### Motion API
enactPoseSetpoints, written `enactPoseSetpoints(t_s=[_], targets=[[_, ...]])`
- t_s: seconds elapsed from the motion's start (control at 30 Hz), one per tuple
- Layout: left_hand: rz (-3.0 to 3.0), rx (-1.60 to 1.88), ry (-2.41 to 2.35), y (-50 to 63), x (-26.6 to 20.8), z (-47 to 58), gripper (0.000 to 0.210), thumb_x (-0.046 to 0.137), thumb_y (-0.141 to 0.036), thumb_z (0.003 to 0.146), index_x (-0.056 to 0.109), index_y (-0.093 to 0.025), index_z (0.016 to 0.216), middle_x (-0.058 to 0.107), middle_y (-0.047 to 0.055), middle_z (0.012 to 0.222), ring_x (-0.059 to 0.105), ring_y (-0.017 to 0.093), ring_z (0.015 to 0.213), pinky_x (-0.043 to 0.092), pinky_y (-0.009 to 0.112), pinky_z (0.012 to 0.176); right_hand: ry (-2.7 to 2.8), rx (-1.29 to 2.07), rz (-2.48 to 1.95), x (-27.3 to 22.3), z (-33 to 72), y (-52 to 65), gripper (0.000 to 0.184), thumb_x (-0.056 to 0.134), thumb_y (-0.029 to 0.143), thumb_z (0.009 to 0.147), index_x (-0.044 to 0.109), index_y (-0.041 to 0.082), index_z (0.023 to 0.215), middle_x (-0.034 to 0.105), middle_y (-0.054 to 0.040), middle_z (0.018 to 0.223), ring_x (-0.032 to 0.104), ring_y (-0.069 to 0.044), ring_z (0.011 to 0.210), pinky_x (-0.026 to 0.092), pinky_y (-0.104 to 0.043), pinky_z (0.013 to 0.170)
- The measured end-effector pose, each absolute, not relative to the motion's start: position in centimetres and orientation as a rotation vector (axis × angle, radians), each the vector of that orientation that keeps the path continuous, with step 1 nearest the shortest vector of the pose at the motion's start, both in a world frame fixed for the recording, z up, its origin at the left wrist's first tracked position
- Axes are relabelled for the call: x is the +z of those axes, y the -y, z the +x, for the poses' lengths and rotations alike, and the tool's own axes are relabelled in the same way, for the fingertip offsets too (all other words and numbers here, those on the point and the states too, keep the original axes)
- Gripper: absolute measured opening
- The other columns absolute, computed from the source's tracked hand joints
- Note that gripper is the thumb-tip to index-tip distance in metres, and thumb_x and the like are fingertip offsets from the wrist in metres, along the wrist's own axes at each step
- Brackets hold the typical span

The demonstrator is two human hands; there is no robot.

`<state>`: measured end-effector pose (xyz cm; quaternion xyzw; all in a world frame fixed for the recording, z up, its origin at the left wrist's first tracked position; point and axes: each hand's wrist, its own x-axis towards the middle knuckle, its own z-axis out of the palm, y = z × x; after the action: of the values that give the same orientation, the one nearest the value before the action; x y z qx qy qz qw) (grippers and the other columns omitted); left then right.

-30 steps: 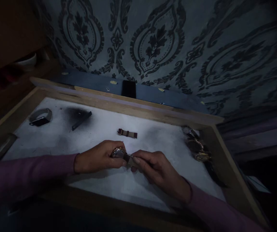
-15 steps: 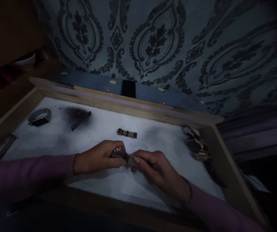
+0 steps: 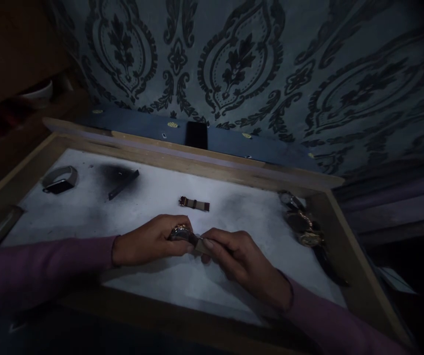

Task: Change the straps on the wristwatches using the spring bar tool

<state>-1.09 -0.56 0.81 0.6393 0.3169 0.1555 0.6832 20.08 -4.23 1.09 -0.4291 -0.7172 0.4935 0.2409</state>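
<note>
Over the white-bottomed wooden tray [image 3: 234,173], my left hand [image 3: 153,241] is closed around a wristwatch [image 3: 180,233] with a round metal case. My right hand [image 3: 239,259] pinches the watch's strap [image 3: 199,245] between thumb and fingers, close to the case; a small shiny bit shows at the thumb tip, too small to name. The far part of the strap is hidden by my right fingers. Just beyond my hands lies a loose strap piece [image 3: 194,203], brown and beige with a buckle at its left end.
Along the tray's right side lie several watches [image 3: 304,227]. A smartwatch [image 3: 60,180] and a dark narrow bar [image 3: 123,185] are at the left. Behind the tray, a black phone-like slab [image 3: 196,135] leans near the patterned wall.
Both hands keep the same hold on the watch and strap. The whole view has shifted very slightly; nothing else has visibly moved.
</note>
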Motion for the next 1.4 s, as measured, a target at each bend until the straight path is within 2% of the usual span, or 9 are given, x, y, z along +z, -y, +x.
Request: enactPoseSetpoints(t_s=[0.17,0.43,0.7,0.97,1.23,1.4], targets=[[1.389,0.363,-0.695,0.4,0.9,-1.1,0.012,0.058,-0.025,0.085,0.053,-0.016,0.079,0.047,-0.006,0.068,0.04,0.008,0.061,0.032,0.022,0.056,1.969,1.335,-1.166,1.3,20.1,4.2,0.032,0.043,0.029,0.099,0.061,0.016,0.076,0.052,0.003,0.053,0.043,-0.008,0.043,0.033,-0.02,0.042],[1.381,0.375,-0.664,0.6,0.9,-1.2,0.016,0.057,-0.029,0.087,0.052,-0.016,0.081,0.044,-0.006,0.068,0.038,0.009,0.061,0.031,0.022,0.056,2.022,1.257,-1.135,1.2,20.2,4.1,0.032,0.043,0.028,0.099,0.061,0.016,0.074,0.059,0.0004,0.06,0.054,-0.009,0.053,0.04,-0.021,0.051],[1.409,0.382,-0.691,0.9,1.1,-1.0,0.019,0.053,-0.032,0.091,0.051,-0.016,0.081,0.041,-0.006,0.067,0.036,0.009,0.06,0.03,0.023,0.055,2.181,1.104,-1.11,1.1,20.5,4.1,0.031,0.04,0.023,0.099,0.06,0.017,0.077,0.061,-0.0004,0.062,0.059,-0.011,0.055,0.042,-0.024,0.054],[1.319,0.378,-0.693,1.0,1.2,-0.6,0.015,0.051,-0.028,0.091,0.053,-0.016,0.082,0.039,-0.007,0.063,0.033,0.008,0.056,0.029,0.022,0.054,2.237,1.054,-1.109,0.7,20.7,4.2,0.029,0.04,0.023,0.1,0.059,0.016,0.078,0.059,0.0007,0.062,0.056,-0.01,0.053,0.039,-0.023,0.053],[1.396,0.423,-0.717,0.7,1.3,-0.6,0.016,0.054,-0.025,0.086,0.05,-0.016,0.074,0.041,-0.006,0.065,0.036,0.008,0.059,0.03,0.022,0.056,2.148,1.11,-1.119,1.1,20.2,4.4,0.027,0.04,0.023,0.099,0.061,0.016,0.083,0.062,0.0005,0.062,0.058,-0.01,0.054,0.042,-0.022,0.053],[1.404,0.461,-0.695,0.6,1.6,-0.8,0.013,0.054,-0.024,0.086,0.051,-0.016,0.076,0.043,-0.005,0.067,0.038,0.009,0.061,0.032,0.023,0.058,1.988,1.227,-1.223,1.8,19.7,4.6,0.032,0.038,0.029,0.1,0.059,0.017,0.08,0.053,0.0035,0.054,0.05,-0.009,0.045,0.04,-0.021,0.048]])
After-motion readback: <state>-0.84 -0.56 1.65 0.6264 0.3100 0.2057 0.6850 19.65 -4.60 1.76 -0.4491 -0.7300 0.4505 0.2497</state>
